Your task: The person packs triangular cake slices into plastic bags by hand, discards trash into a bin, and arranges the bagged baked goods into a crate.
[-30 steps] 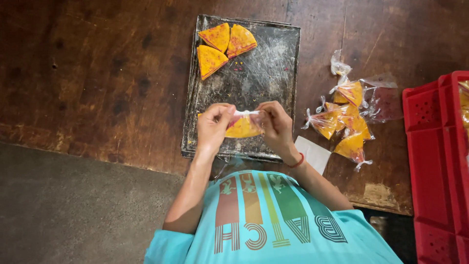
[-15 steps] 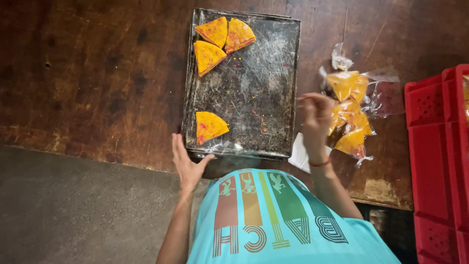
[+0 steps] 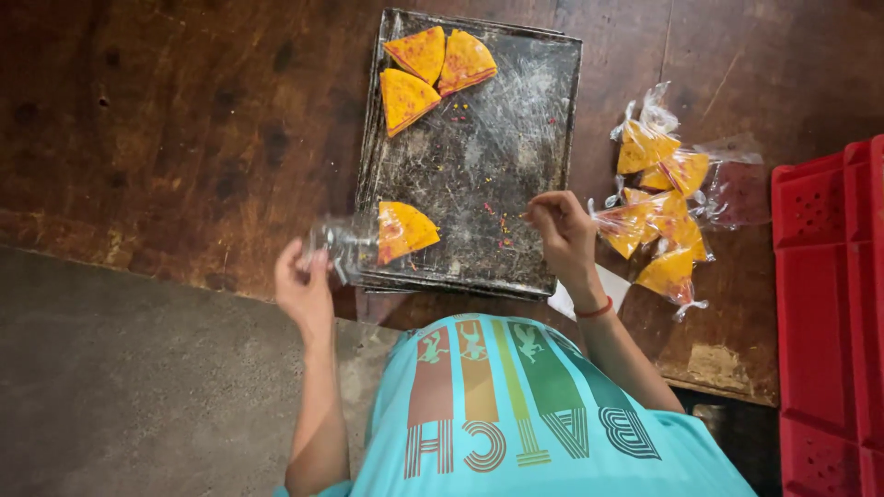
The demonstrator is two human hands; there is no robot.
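Turquoise T-shirt (image 3: pixel 543 414) with striped multicoloured lettering, bare arms, and a thin red bracelet (image 3: pixel 595 310) on one wrist.

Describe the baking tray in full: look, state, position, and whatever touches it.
The baking tray is a dark, rectangular metal sheet, scratched, worn and dotted with crumbs. It lies flat on the brown wooden table, its near edge close to the table's edge. Three orange wedge slices sit clustered at its far corner, and a single wedge lies near the front left. The right hand hovers at its right edge; the left hand, holding a clear plastic bag, is just off its left corner.
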